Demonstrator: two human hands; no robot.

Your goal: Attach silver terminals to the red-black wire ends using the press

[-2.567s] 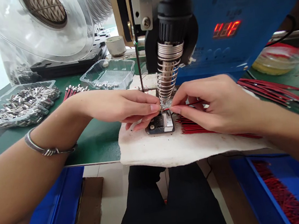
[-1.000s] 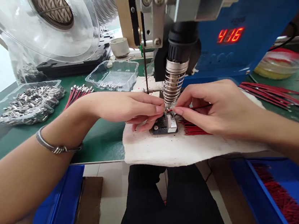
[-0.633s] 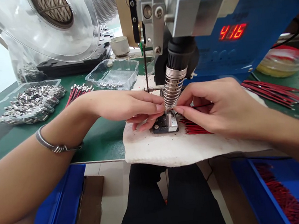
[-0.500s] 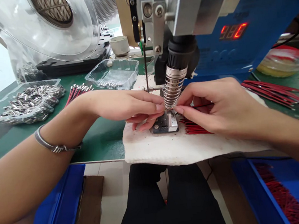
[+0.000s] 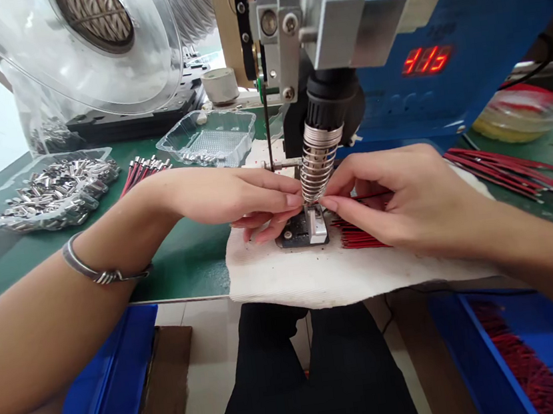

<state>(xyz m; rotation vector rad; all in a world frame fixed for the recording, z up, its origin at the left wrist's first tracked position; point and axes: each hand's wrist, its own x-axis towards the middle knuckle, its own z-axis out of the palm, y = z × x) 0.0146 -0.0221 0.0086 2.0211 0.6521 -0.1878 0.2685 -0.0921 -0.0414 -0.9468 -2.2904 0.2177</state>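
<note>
My left hand (image 5: 240, 198) is closed in a pinch just left of the soldering iron's tip; what its fingertips hold is too small and hidden to make out. From the right, my right hand (image 5: 396, 199) pinches a thin red-and-black wire (image 5: 374, 195), its end at the tip. The soldering iron (image 5: 319, 155), wrapped in a metal spring coil, points down between both hands. Under it stands a small metal fixture (image 5: 316, 224) on a dark base. Several red-and-black wires (image 5: 360, 235) lie on the white cloth (image 5: 285, 276) below my right hand.
A clear tray of small metal parts (image 5: 60, 190) stands at left, beside a bundle of red wires (image 5: 138, 172). Another clear tray (image 5: 210, 138) sits behind. The blue machine (image 5: 395, 105) has a red display. More red wires (image 5: 504, 172) lie at right; a blue bin (image 5: 519, 352) is below.
Both hands keep nearly the same pose at the iron's tip. The red digits on the machine's display have changed. The view has shifted very slightly.
</note>
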